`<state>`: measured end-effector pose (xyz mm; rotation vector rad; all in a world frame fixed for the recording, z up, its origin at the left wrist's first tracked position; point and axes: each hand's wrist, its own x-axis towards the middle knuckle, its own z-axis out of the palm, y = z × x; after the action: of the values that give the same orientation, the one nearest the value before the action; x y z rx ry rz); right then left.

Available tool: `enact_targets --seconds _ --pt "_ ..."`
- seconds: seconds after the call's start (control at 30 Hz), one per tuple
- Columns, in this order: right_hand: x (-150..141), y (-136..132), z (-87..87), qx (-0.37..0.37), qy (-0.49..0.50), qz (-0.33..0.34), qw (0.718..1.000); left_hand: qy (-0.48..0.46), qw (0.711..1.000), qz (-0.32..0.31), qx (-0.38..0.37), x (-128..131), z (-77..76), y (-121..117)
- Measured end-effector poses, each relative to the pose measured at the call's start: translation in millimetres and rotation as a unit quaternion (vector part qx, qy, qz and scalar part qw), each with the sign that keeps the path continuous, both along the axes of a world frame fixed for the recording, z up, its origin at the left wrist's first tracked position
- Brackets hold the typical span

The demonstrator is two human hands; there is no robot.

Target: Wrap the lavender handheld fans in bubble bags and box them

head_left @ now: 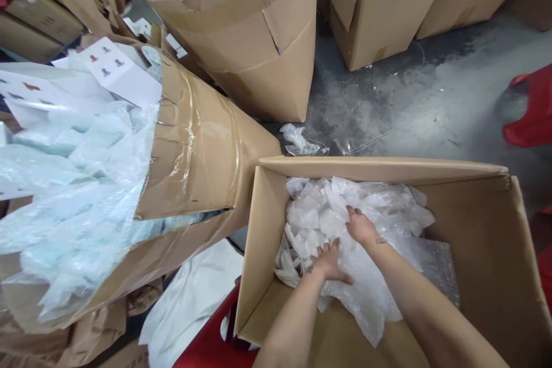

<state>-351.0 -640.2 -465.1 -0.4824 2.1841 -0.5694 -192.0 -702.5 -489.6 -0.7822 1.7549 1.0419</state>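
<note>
Both my hands reach into a large open cardboard box [383, 168] with a loose heap of clear bubble-wrap bags [313, 213] in it. My left hand [330, 264] lies on the near left part of the heap, fingers and thumb spread. A little farther in and to the right, my right hand [361, 227] presses on the bags with its fingers stretched out. One bag [366, 310] hangs down the near side of the heap, below my hands. Flat bubble wrap [440, 264] lies at the heap's right side.
At left leans a tall taped carton [198, 144] overflowing with plastic wrap [86, 195] and printed white cartons [121, 72]. Other filled boxes [241, 29] stand behind. Plastic scraps [297, 139] lie on the grey floor [388, 103]. Red stools [532, 109] are at right.
</note>
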Motion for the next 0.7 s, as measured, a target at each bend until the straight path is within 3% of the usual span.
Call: enact_targets --seconds 0.07,0.13,0.23,0.33,0.4,0.47,0.53,0.6,0.7 --pt "-4.0 13.2 2.5 0.018 0.002 0.025 1.000 0.012 0.999 -0.004 -0.041 8.6 -8.6 14.3" --pt "-15.2 31.2 21.6 0.016 0.011 0.050 0.999 0.034 0.997 -0.015 -0.073 15.1 -14.7 19.9" --pt "-37.5 53.4 77.3 -0.046 0.016 0.108 0.993 0.051 0.993 -0.037 -0.102 19.2 -18.5 18.8" --pt "-61.2 54.2 143.6 -0.161 -0.045 0.146 0.975 0.061 0.991 -0.042 -0.107 18.6 -17.7 16.8" --pt "-76.5 38.3 179.4 -0.218 -0.064 0.093 0.969 0.071 0.991 -0.046 -0.106 17.9 -16.7 17.2" --pt "-90.0 13.2 203.1 -0.243 -0.026 0.008 0.970 0.076 0.990 -0.050 -0.106 18.4 -16.5 19.1" --pt "-99.7 -11.4 213.4 -0.270 -0.010 -0.036 0.962 0.076 0.990 -0.051 -0.109 20.1 -17.0 21.9" --pt "-104.1 -24.8 210.1 -0.315 -0.053 -0.037 0.947 0.075 0.989 -0.052 -0.114 22.0 -17.0 25.1" --pt "-100.9 -16.5 176.4 -0.318 -0.151 0.002 0.936 0.071 0.985 -0.054 -0.146 21.3 -13.8 26.4"
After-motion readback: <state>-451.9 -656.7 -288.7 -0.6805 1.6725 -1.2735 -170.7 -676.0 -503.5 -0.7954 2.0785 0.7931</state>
